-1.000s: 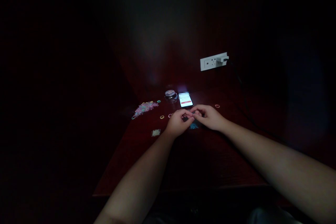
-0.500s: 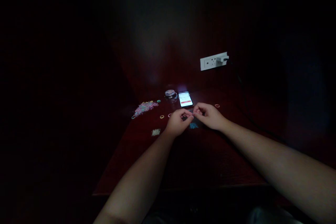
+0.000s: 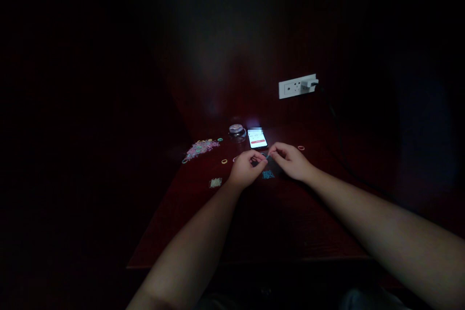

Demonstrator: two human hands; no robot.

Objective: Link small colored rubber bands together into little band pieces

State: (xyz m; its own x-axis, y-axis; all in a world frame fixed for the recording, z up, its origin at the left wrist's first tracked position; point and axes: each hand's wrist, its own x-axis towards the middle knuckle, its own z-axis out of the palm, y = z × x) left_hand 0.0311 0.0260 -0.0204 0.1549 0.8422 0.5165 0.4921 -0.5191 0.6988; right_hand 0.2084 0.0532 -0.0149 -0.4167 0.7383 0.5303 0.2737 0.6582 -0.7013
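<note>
Fingertips of my left hand [image 3: 247, 168] and my right hand [image 3: 292, 162] pinch a small blue-green elastic band [image 3: 268, 156] between them, just above the table. Both hands are closed. Below them lies a small bundle of blue bands [image 3: 268, 174]. Left of my left wrist is a bundle of pale cream bands [image 3: 215, 182]. A yellow band [image 3: 224, 161] lies singly beside my left hand, and a pink one [image 3: 234, 159] is partly hidden behind it. Beyond my right hand rests another pinkish band [image 3: 301, 147].
A heap of mixed coloured bands [image 3: 201, 149] lies at the table's left edge. Behind my hands stand a clear lidded jar [image 3: 237, 131] and a lit phone [image 3: 257, 139]. A wall socket [image 3: 297, 86] holds a plug with a dark cable [image 3: 339, 131]. The dark red table [image 3: 276, 223] is dimly lit.
My right fingertips have drawn slightly away from the left ones, and the blue-green band now shows between them. The view has shifted a little.
</note>
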